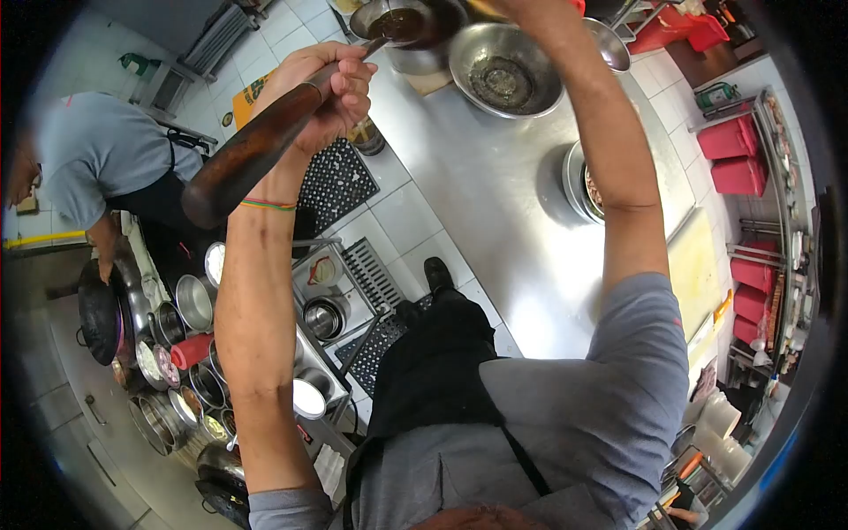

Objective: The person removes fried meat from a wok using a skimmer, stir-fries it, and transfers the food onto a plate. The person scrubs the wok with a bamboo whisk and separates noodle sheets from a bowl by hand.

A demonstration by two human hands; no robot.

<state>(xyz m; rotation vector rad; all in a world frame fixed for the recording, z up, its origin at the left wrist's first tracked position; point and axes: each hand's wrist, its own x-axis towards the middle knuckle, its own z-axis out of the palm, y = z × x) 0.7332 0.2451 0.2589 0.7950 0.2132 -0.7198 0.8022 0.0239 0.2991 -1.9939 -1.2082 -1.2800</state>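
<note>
The steel bench (495,194) — smooth, brushed to a bright glare — spreads along the person's right, with a flat, pale yellow board (692,274) by its right edge. Near the far edge stands a wide, round metal bowl (468,75), its sloping wall shiny, with a shallow, glistening patch in the bottom that I cannot make out. Beside it, by the far left corner, is a pot (409,60), partly hidden. The ladle (256,146) is raised left of the bench's left edge, its cup reaching over that corner; thick, rounded, worn dark wood runs into a slim metal shank. As for progress, one load is scooped up: dark, glossy liquid (399,26) lies in the cup, not yet emptied. The left hand (322,115) is curled firmly round the handle's upper end; the right hand (514,6) is mostly cut off beyond the far edge — its grip I cannot tell.
</note>
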